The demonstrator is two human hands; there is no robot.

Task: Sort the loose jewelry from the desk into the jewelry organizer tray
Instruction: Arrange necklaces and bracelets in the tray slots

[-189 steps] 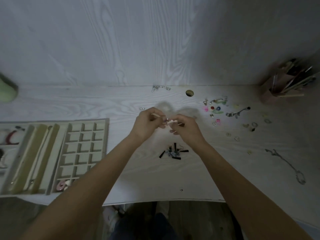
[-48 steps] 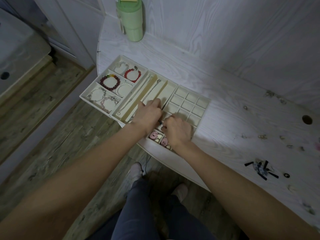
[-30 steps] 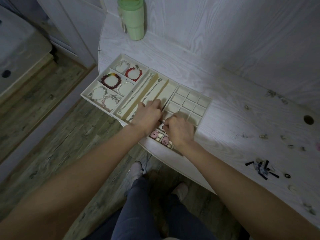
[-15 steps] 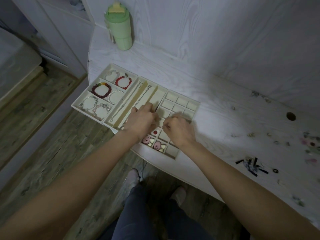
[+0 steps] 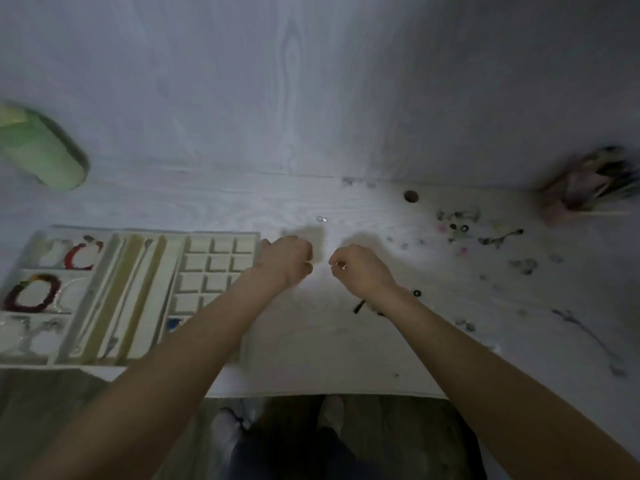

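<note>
Head view looks down on a pale wood-grain counter (image 5: 311,344) whose near edge runs across the lower part of the picture, with floor and the person's legs below it. A wall rises along the far edge. The tray (image 5: 258,237) lies at the left, its front edge close to the counter's near edge and its right rim under the left forearm. Its left compartments hold bracelets, among them a red bracelet (image 5: 83,256) and a dark beaded one (image 5: 33,292); the middle has long slots, the right a grid of small squares, mostly bare.

The left hand (image 5: 285,259) is curled into a loose fist just past the tray's right rim; whether it holds anything cannot be told. The right hand (image 5: 360,268) hovers beside it, apart from it, with thumb and forefinger pinched together on a tiny bright piece (image 5: 344,267). Between and ahead of the hands the counter is open. Loose jewelry (image 5: 460,226) is scattered to the right, a dark ring (image 5: 417,293) by the right wrist, a chain (image 5: 585,336) near the right edge. A green cup (image 5: 41,150) stands far left, a blurred pen holder (image 5: 588,181) far right.

Half a second ago both hands were over the tray's grid; now they are off it, over bare counter, and the view has swung right.
</note>
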